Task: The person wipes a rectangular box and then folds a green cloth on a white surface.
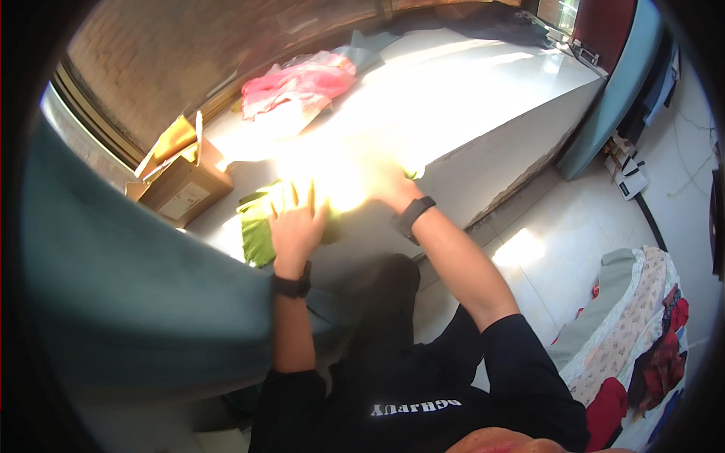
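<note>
A green cloth (257,235) lies on the white ledge in front of me, partly in strong sunlight. My left hand (296,229) rests on it palm down, fingers stretched out and somewhat apart. Farther right, my right hand (384,182) reaches over the ledge; glare and blur wash out its fingers, so what it holds or touches is hidden. A small green patch shows just beside it. Dark bands circle both wrists.
An open cardboard box (186,186) stands left of the cloth. Beyond it lies a crumpled pink cloth (298,84) by the window. A teal curtain (136,264) hangs at left. The white ledge (483,155) ends in a rough edge; piled clothes (657,362) lie at lower right.
</note>
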Demonstrator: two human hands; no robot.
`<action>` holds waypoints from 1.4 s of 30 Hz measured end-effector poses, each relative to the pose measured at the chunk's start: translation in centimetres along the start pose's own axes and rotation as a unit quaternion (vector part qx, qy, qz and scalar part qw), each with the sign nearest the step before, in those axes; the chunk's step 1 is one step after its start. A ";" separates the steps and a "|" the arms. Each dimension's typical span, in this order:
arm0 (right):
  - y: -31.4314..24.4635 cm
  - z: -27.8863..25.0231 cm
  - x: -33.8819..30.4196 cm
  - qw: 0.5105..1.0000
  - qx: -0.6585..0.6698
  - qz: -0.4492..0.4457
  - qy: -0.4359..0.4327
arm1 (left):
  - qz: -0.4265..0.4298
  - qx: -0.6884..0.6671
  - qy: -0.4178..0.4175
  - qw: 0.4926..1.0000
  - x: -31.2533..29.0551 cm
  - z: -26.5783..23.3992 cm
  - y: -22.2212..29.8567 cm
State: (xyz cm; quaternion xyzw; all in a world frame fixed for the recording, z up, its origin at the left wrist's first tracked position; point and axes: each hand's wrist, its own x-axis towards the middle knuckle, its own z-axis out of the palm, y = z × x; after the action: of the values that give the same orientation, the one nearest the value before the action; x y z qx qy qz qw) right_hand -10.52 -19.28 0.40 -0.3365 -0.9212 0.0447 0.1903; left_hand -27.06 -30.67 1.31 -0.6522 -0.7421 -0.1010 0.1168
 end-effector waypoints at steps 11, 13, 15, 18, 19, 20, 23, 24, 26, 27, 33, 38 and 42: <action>-2.8 0.2 0.4 0.998 0.009 0.051 -0.036 | -0.041 -0.030 -0.052 0.997 -0.7 -0.9 -1.0; -3.2 -0.1 -0.1 0.997 0.010 0.046 -0.058 | -0.042 -0.047 -0.067 0.996 -1.3 -1.2 -1.1; -3.5 -0.4 -0.7 0.998 0.013 0.036 -0.046 | -0.040 -0.052 -0.078 0.995 -1.7 -1.6 -1.2; -2.6 -0.1 -1.5 0.996 0.075 0.037 -0.032 | -0.056 -0.023 -0.113 0.992 -1.3 -1.4 -0.4; -2.6 0.1 -1.6 0.994 0.104 0.039 -0.007 | -0.047 -0.016 -0.119 0.992 -1.4 -1.2 -0.7; -2.6 0.1 -1.6 0.992 0.116 0.041 0.005 | -0.055 -0.017 -0.126 0.990 -1.4 -1.0 -0.8; -2.5 -0.1 -1.5 0.991 0.111 0.043 -0.052 | -0.076 -0.015 -0.144 0.987 -1.2 -0.3 -0.3; -1.9 0.5 -1.6 0.988 0.138 0.049 -0.043 | -0.083 -0.014 -0.161 0.983 -0.8 -0.1 0.4; -0.8 4.5 -2.3 0.899 0.424 0.086 0.060 | -0.071 -0.023 -0.193 0.978 0.3 0.1 2.0; -0.3 4.1 -2.6 0.859 0.494 0.108 0.081 | -0.063 -0.032 -0.208 0.975 0.4 0.4 2.3; 4.1 -5.0 -4.1 0.981 0.083 0.174 0.013 | 0.009 -0.076 -0.231 0.970 4.4 0.7 7.8; 7.9 -7.4 -5.1 0.970 0.066 0.235 -0.001 | 0.103 -0.053 -0.089 0.989 6.5 5.2 11.1; 10.2 -7.4 -5.7 0.967 0.032 0.252 0.014 | 0.106 -0.060 -0.092 0.988 9.3 4.1 14.3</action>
State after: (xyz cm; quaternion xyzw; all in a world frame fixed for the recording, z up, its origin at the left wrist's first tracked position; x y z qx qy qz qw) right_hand 2.43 -15.39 3.28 -0.5521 -0.8019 0.1161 0.1969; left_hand -14.19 -18.78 0.26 -0.7396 -0.6689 -0.0717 0.0192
